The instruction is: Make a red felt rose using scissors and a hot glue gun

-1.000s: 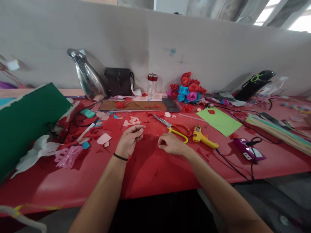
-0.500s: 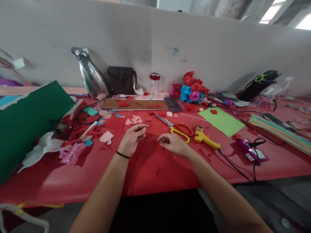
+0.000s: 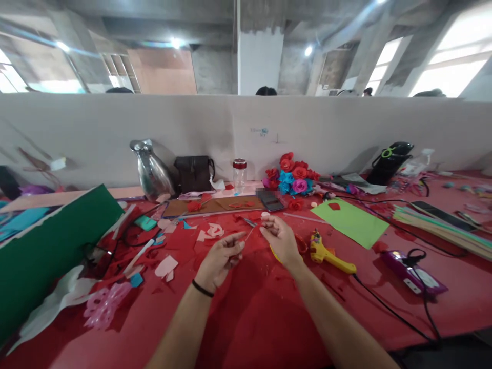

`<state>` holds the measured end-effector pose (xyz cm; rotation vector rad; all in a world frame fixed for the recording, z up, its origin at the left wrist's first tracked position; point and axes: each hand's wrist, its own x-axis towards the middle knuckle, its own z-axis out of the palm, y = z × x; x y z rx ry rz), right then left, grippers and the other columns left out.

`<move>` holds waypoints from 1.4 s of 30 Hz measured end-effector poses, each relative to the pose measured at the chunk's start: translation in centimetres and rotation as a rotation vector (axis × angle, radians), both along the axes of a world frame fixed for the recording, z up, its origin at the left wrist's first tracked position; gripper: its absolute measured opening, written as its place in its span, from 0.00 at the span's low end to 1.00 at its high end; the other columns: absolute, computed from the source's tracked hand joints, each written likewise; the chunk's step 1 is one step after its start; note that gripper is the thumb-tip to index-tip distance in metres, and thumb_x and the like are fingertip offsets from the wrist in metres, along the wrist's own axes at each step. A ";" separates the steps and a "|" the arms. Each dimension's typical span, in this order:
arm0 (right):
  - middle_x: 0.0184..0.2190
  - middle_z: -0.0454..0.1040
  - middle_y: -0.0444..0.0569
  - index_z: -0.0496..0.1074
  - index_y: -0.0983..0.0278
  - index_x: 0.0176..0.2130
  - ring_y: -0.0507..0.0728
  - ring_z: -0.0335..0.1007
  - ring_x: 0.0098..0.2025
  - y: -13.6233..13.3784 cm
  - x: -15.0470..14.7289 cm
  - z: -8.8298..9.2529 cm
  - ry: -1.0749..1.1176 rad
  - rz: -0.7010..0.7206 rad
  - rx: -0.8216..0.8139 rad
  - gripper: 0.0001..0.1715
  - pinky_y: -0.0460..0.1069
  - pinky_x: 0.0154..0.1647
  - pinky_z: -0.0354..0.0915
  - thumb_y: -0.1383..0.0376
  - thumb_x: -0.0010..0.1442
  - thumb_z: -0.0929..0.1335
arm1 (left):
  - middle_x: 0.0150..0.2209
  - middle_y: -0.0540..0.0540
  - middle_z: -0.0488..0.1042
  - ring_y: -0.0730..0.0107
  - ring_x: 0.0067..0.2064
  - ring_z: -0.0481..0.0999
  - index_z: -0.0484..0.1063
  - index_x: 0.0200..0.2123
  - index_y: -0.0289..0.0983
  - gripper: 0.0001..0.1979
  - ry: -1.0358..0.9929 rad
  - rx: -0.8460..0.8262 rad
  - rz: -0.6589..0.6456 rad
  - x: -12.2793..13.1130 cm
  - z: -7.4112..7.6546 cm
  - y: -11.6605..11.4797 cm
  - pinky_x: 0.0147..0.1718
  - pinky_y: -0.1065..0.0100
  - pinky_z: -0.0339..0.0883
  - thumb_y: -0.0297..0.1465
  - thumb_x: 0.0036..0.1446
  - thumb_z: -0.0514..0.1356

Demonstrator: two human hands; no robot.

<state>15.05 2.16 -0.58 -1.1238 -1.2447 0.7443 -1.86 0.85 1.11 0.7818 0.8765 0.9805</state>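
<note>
Near the middle of the red table (image 3: 246, 318), my left hand (image 3: 225, 253) pinches a thin stick (image 3: 249, 234) that points up and right. My right hand (image 3: 279, 236) is just right of the stick's upper end, its thumb and fingers drawn together; what they hold, if anything, is too small to make out. Behind and under my right hand lie scissors (image 3: 302, 244) with orange and yellow handles, partly hidden. A yellow glue gun (image 3: 332, 258) lies to the right. Pink paper pieces (image 3: 166, 267) and red scraps are left of my left hand.
Paper roses (image 3: 294, 177), a phone (image 3: 271, 200), a glass jar (image 3: 239, 177), a dark bag (image 3: 195, 173) and a steel jug (image 3: 154, 171) are at the back. Green paper (image 3: 349, 223) and a purple power strip (image 3: 415, 275) lie right; a green board (image 3: 57, 256) stands left.
The head view has tilted up, showing more of the room. My right hand has moved up and closer to the stick, now covering part of the scissors. My left hand still pinches the stick.
</note>
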 end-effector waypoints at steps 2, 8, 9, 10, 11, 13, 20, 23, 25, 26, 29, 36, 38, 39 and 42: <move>0.31 0.74 0.47 0.68 0.63 0.38 0.54 0.73 0.33 -0.4 -0.2 -0.4 0.015 -0.004 0.003 0.13 0.49 0.37 0.68 0.64 0.50 0.67 | 0.21 0.53 0.67 0.83 0.20 0.64 0.76 0.37 0.34 0.21 0.019 -0.017 -0.006 0.5 -0.5 -0.3 0.18 0.77 0.50 0.27 0.33 0.71; 0.32 0.73 0.46 0.68 0.62 0.39 0.53 0.72 0.33 -1.0 -0.3 -0.4 0.032 0.024 0.004 0.12 0.48 0.37 0.68 0.66 0.50 0.68 | 0.22 0.53 0.68 0.82 0.21 0.64 0.75 0.32 0.34 0.19 0.082 -0.005 0.025 0.9 -0.6 -0.7 0.20 0.76 0.52 0.30 0.30 0.72; 0.32 0.73 0.46 0.68 0.62 0.39 0.53 0.72 0.33 -1.0 -0.3 -0.4 0.034 0.029 -0.003 0.12 0.48 0.37 0.68 0.66 0.50 0.68 | 0.22 0.53 0.69 0.82 0.21 0.64 0.75 0.32 0.34 0.19 0.088 -0.002 0.031 0.9 -0.5 -0.7 0.20 0.76 0.53 0.31 0.31 0.72; 0.32 0.73 0.46 0.68 0.62 0.39 0.52 0.72 0.33 -1.0 -0.3 -0.3 0.037 0.035 -0.009 0.12 0.48 0.37 0.67 0.66 0.50 0.68 | 0.22 0.53 0.69 0.82 0.21 0.64 0.76 0.32 0.35 0.19 0.094 -0.001 0.036 0.9 -0.4 -0.7 0.20 0.76 0.53 0.31 0.31 0.71; 0.31 0.73 0.46 0.68 0.62 0.38 0.52 0.72 0.32 -1.0 -0.3 -0.3 0.040 0.040 -0.014 0.12 0.48 0.36 0.67 0.66 0.50 0.68 | 0.22 0.53 0.69 0.82 0.21 0.64 0.76 0.32 0.35 0.19 0.100 -0.001 0.040 0.8 -0.3 -0.7 0.21 0.76 0.53 0.31 0.31 0.71; 0.31 0.73 0.45 0.68 0.62 0.38 0.52 0.71 0.32 -1.0 -0.4 -0.3 0.046 0.050 -0.023 0.12 0.47 0.36 0.67 0.66 0.50 0.68 | 0.22 0.53 0.69 0.82 0.21 0.64 0.76 0.31 0.34 0.18 0.113 -0.006 0.041 0.9 -0.2 -0.7 0.21 0.76 0.54 0.31 0.31 0.71; 0.32 0.72 0.46 0.68 0.62 0.39 0.52 0.71 0.33 -1.5 -0.5 -0.1 0.040 0.079 -0.034 0.12 0.47 0.37 0.66 0.67 0.50 0.68 | 0.21 0.52 0.70 0.81 0.22 0.65 0.77 0.28 0.35 0.15 0.181 -0.013 0.049 0.9 -0.3 -0.6 0.22 0.75 0.56 0.33 0.32 0.71; 0.34 0.72 0.46 0.68 0.62 0.39 0.52 0.70 0.35 -1.7 -0.3 0.2 0.047 0.112 -0.044 0.13 0.48 0.39 0.66 0.67 0.50 0.67 | 0.22 0.52 0.71 0.80 0.22 0.65 0.76 0.27 0.35 0.14 0.190 -0.015 0.045 0.8 -0.4 -0.6 0.24 0.75 0.58 0.33 0.32 0.71; 0.34 0.73 0.47 0.68 0.62 0.40 0.52 0.70 0.35 -1.8 -0.3 0.3 0.061 0.135 -0.052 0.14 0.48 0.39 0.65 0.66 0.50 0.67 | 0.22 0.52 0.71 0.80 0.22 0.65 0.76 0.26 0.35 0.13 0.207 -0.016 0.034 0.8 -0.4 -0.5 0.24 0.75 0.58 0.33 0.33 0.70; 0.33 0.73 0.47 0.68 0.62 0.40 0.52 0.70 0.35 -1.8 -0.3 0.4 0.065 0.141 -0.057 0.14 0.48 0.39 0.65 0.66 0.50 0.67 | 0.22 0.52 0.71 0.80 0.22 0.65 0.76 0.26 0.35 0.13 0.216 -0.016 0.030 0.8 -0.4 -0.5 0.24 0.75 0.58 0.32 0.33 0.70; 0.32 0.73 0.46 0.68 0.62 0.39 0.53 0.70 0.34 -1.8 -0.4 0.4 0.062 0.144 -0.074 0.14 0.48 0.38 0.65 0.66 0.50 0.68 | 0.21 0.52 0.70 0.80 0.22 0.65 0.76 0.26 0.35 0.12 0.232 -0.010 0.020 0.8 -0.5 -0.5 0.24 0.75 0.57 0.32 0.34 0.69; 0.29 0.72 0.44 0.68 0.62 0.38 0.52 0.70 0.32 -1.6 -0.2 0.5 0.055 0.153 -0.069 0.13 0.48 0.36 0.65 0.67 0.49 0.68 | 0.22 0.52 0.71 0.80 0.21 0.66 0.75 0.27 0.34 0.11 0.199 0.017 -0.034 0.7 -0.7 -0.6 0.22 0.75 0.58 0.34 0.39 0.69; 0.29 0.72 0.44 0.68 0.61 0.38 0.52 0.69 0.32 -1.5 0.0 0.6 0.069 0.166 -0.069 0.14 0.47 0.36 0.64 0.67 0.48 0.68 | 0.23 0.51 0.72 0.78 0.21 0.68 0.74 0.29 0.35 0.11 0.150 -0.017 -0.041 0.7 -0.6 -0.6 0.23 0.74 0.60 0.35 0.42 0.68; 0.29 0.72 0.44 0.68 0.61 0.39 0.52 0.69 0.32 -1.5 0.0 0.7 0.076 0.171 -0.069 0.14 0.47 0.35 0.64 0.67 0.48 0.68 | 0.24 0.51 0.73 0.78 0.21 0.69 0.74 0.30 0.35 0.11 0.126 -0.046 -0.041 0.8 -0.6 -0.5 0.23 0.74 0.62 0.35 0.43 0.67; 0.29 0.73 0.44 0.67 0.61 0.39 0.52 0.69 0.32 -1.5 0.1 0.8 0.081 0.181 -0.062 0.15 0.47 0.35 0.64 0.67 0.48 0.69 | 0.22 0.51 0.72 0.77 0.20 0.70 0.72 0.28 0.35 0.08 0.095 -0.124 -0.033 1.0 -0.4 -0.4 0.21 0.74 0.63 0.32 0.45 0.66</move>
